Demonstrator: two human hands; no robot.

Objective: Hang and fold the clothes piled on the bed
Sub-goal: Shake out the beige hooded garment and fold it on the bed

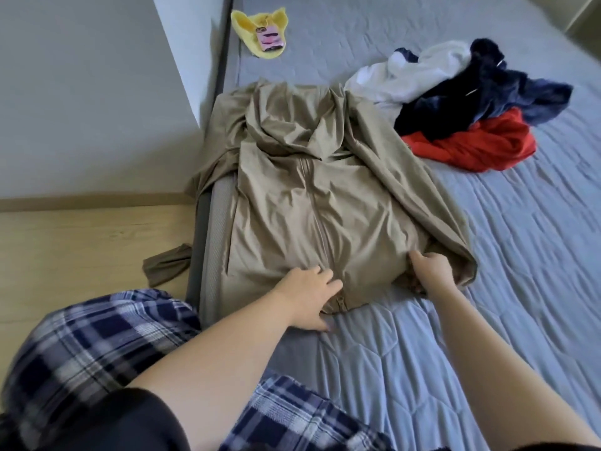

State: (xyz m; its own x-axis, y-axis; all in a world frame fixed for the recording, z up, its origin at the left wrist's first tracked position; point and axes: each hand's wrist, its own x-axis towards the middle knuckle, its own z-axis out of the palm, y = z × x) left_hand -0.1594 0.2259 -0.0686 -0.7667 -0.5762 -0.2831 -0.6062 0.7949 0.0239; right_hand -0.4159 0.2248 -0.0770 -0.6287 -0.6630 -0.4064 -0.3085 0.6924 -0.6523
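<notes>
- My left hand (309,296) lies flat with straight fingers on the hem of the beige jacket (325,196), beside the zipper.
- My right hand (434,271) grips the hem's right corner, fingers curled in the cloth.
- The jacket runs lengthwise away from me on the bed (487,288), hood farthest; I think the right side should fold inward first.
- Beyond it, to the right, is the pile of clothes (455,102).

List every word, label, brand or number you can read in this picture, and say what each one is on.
No text here can be read.
Pink-and-black item on the yellow cloth: dark marks, too blurred to read.
Tan jacket: no label or print shows.
Pile of clothes: no label or print shows.
</notes>
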